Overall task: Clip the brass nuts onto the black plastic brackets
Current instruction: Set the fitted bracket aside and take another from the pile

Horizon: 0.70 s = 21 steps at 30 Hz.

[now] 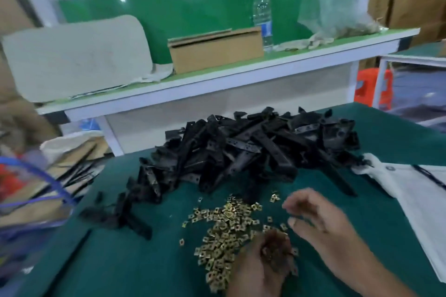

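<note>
Item: brass nuts, loose heap on the green table, spread just beyond and to the left of both hands.

Item: left hand, palm up and cupped, cradling a small clutch of nuts; the picture is blurred there, so how tightly the fingers curl cannot be told.

Item: right hand, just right of the heap, fingers loosely bent and spread above the nuts; it appears to hold nothing.

Item: black plastic brackets, large tangled pile farther out from the hands, past the nuts; a few strays lie off to the left hand's far side.

Item: white sheet, right of the right hand, at the table edge.
</note>
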Each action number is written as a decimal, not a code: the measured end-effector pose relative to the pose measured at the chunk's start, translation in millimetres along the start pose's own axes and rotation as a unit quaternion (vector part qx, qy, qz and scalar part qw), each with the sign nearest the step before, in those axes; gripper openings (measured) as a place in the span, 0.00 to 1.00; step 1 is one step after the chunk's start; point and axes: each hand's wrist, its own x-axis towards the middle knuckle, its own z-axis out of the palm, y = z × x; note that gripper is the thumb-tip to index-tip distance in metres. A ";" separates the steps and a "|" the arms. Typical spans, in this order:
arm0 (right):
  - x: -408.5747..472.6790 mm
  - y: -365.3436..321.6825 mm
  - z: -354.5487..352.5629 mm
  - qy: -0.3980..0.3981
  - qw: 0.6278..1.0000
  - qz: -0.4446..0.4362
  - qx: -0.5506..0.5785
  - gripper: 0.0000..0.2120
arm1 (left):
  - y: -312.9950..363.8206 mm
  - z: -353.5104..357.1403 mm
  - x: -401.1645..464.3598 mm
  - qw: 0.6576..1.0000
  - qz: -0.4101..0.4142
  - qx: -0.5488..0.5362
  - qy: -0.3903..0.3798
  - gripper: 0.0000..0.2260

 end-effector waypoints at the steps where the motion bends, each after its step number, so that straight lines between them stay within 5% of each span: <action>1: 10.8 4.4 11.8 -0.045 0.997 0.020 -0.060 0.10 | 45.8 -18.3 -11.3 0.996 -0.014 0.081 -0.042 0.22; 2: 23.5 11.5 18.8 -0.097 0.988 0.042 -0.110 0.15 | 62.1 -33.6 -17.2 0.993 -0.015 0.115 0.025 0.21; 6: 54.4 60.2 45.9 -0.183 0.925 0.001 -0.332 0.35 | 78.5 -36.8 -35.6 0.932 0.159 0.325 0.030 0.22; 10: 56.4 82.1 53.2 -0.155 0.875 -0.082 -0.451 0.30 | 107.9 -35.2 -10.6 0.827 0.284 0.485 0.039 0.15; 12: 57.5 78.9 54.3 -0.142 0.887 -0.106 -0.426 0.23 | 126.4 -22.0 17.8 0.722 0.352 0.593 0.059 0.09; 15: 62.1 72.3 58.6 -0.111 0.879 -0.144 -0.440 0.15 | 153.1 7.0 68.3 0.570 0.472 0.666 0.094 0.18; 18: 64.3 66.9 57.3 -0.086 0.888 -0.155 -0.424 0.13 | 172.1 25.2 113.2 0.409 0.461 0.775 0.140 0.29; 21: 60.0 71.8 54.5 -0.110 0.874 -0.146 -0.449 0.11 | 181.9 25.3 136.6 0.290 0.467 0.825 0.133 0.21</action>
